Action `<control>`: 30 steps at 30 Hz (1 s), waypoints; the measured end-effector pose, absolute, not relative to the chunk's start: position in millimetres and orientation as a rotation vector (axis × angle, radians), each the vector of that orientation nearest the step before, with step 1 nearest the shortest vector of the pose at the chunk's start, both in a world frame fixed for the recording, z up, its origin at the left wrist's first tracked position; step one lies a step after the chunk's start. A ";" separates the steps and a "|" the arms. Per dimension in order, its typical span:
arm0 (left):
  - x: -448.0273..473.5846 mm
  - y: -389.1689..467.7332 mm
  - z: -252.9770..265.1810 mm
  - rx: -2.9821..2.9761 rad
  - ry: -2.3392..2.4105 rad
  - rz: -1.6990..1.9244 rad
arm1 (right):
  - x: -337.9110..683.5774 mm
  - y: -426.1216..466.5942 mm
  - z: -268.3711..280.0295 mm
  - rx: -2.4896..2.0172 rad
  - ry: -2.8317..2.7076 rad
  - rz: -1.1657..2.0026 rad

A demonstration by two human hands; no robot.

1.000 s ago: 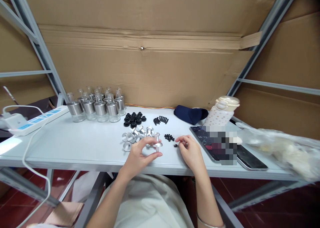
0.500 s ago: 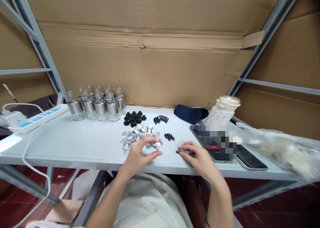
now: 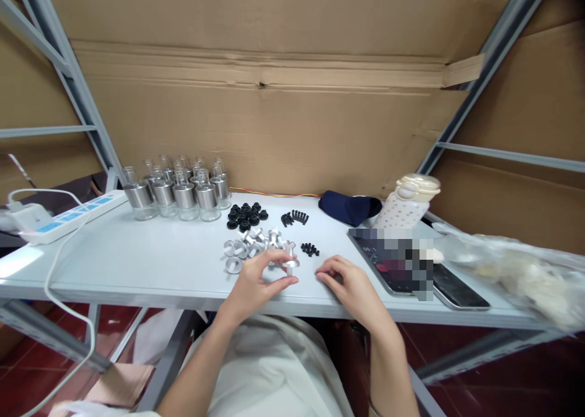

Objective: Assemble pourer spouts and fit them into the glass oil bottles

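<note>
My left hand (image 3: 256, 280) pinches a silver flanged metal piece (image 3: 291, 264) between thumb and forefinger, its stem pointing up just above the table. My right hand (image 3: 350, 286) is closed, thumb and fingertips pressed together by the table surface; whatever may be between them is hidden. Left of the held piece lies a pile of similar silver flanged pieces (image 3: 234, 264), partly behind my left fingers. Beyond my hands are a cluster of tiny black parts (image 3: 309, 249), a row of short black sticks (image 3: 295, 217) and a heap of black ribbed stoppers (image 3: 245, 216).
Several glass bottles with steel sleeves (image 3: 185, 197) stand at the back left. A white power strip (image 3: 77, 216) lies at the left end. Rightward are a navy cap (image 3: 350, 208), a patterned flask (image 3: 406, 203), a dark tablet (image 3: 388, 270), a phone (image 3: 459, 289) and a plastic bag (image 3: 525, 277).
My right hand has shifted slightly left, closer to the left hand, and its fingertips have come together. The small dark part that stuck out of them no longer shows. My left hand is nearly still.
</note>
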State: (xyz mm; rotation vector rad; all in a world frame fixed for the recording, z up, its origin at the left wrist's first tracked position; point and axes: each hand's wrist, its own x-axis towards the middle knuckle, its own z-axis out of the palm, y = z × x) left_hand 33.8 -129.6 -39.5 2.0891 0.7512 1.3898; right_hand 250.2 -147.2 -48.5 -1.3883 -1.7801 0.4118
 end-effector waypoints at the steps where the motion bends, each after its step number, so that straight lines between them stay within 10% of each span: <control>1: 33.9 -129.7 -40.0 2.079 0.757 1.375 | 242.6 -143.7 -46.1 -1.346 -1.740 0.418; 30: 33.8 -122.4 -45.9 2.298 0.663 1.499 | 180.1 -141.1 -43.9 -0.867 -1.422 -0.132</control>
